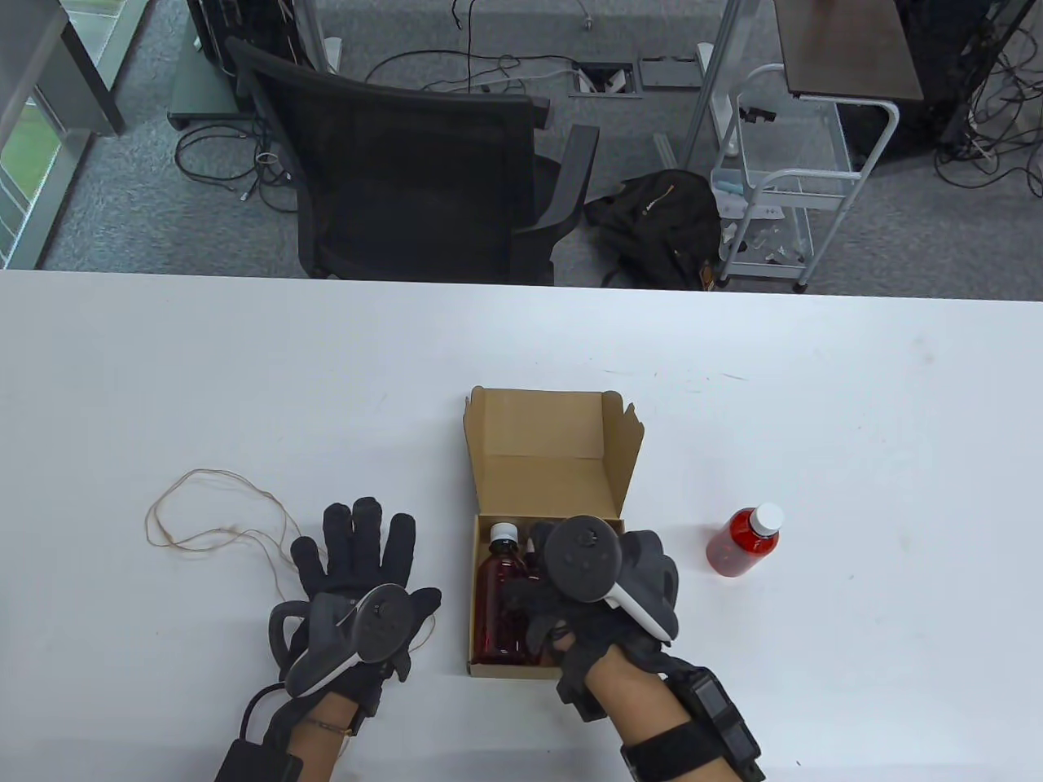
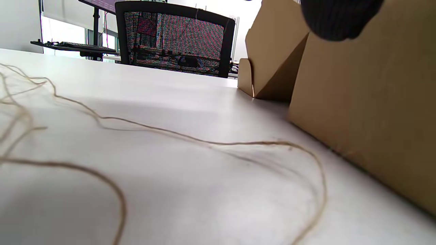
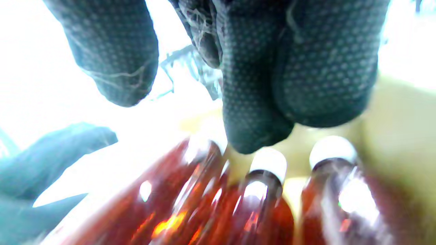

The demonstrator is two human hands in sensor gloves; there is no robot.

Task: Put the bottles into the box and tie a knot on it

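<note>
An open cardboard box (image 1: 538,456) stands mid-table with its lid up. Inside lie brown-red bottles with white caps (image 1: 499,586); the right wrist view shows three side by side (image 3: 265,194). My right hand (image 1: 542,607) hovers over the box, its fingers (image 3: 255,102) hanging loosely just above the caps without wrapping any bottle. One more red bottle (image 1: 743,544) lies on the table right of the box. My left hand (image 1: 358,562) lies flat with spread fingers left of the box, on a thin brown string (image 1: 212,538). In the left wrist view the string (image 2: 204,142) trails past the box wall (image 2: 368,102).
The white table (image 1: 244,366) stretches wide around the box. Behind its far edge stand a black office chair (image 1: 424,163), a black bag (image 1: 660,220) on the floor and a white trolley (image 1: 782,195).
</note>
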